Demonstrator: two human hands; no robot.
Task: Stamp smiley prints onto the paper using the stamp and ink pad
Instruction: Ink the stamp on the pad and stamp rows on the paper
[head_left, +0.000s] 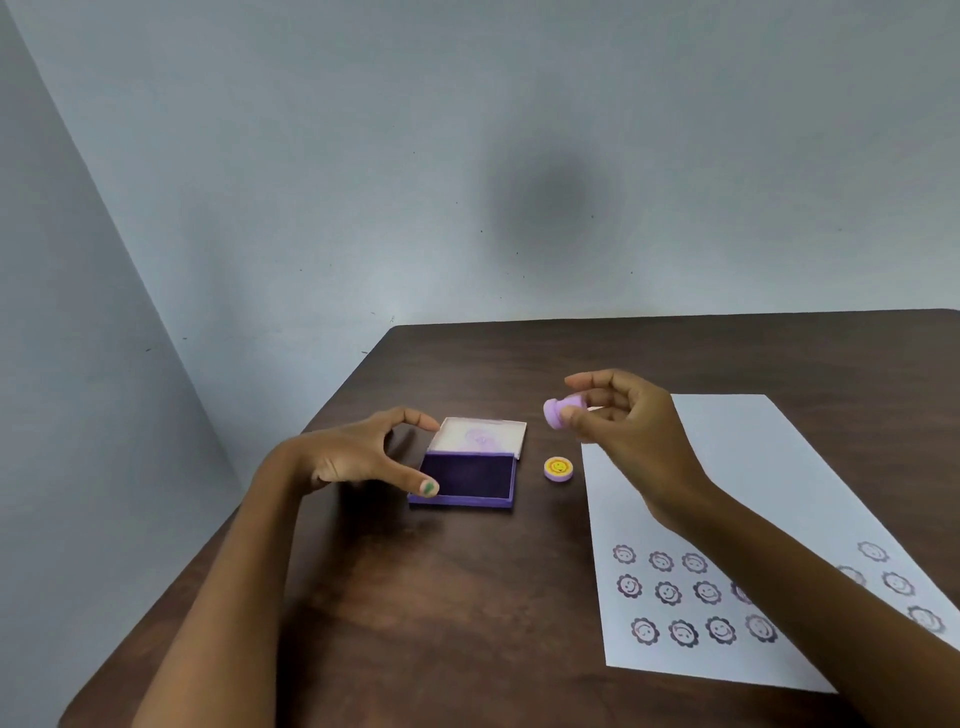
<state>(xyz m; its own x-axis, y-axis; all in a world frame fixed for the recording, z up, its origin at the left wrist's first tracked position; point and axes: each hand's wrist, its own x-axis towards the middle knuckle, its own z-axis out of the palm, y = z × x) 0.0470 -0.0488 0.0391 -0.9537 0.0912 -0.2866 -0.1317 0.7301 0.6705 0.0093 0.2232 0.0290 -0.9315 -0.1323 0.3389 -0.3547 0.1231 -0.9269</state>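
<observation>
My right hand (626, 431) pinches a small lilac stamp (560, 411) in the air, above the table and a little to the right of the ink pad. The purple ink pad (470, 479) lies open on the table, its pale lid (483, 435) folded back behind it. My left hand (363, 457) is spread at the pad's left side, thumb tip touching its front left corner and forefinger near the lid; it holds nothing. The stamp's round cap (558, 469) with a yellow smiley lies just right of the pad. White paper (737, 467) at the right carries several purple smiley prints (668, 592) near its front end.
The dark brown wooden table (415, 597) stands in a corner of pale grey walls (311, 182). Its left edge runs diagonally from the back corner toward me. My right forearm crosses over part of the paper and hides some prints.
</observation>
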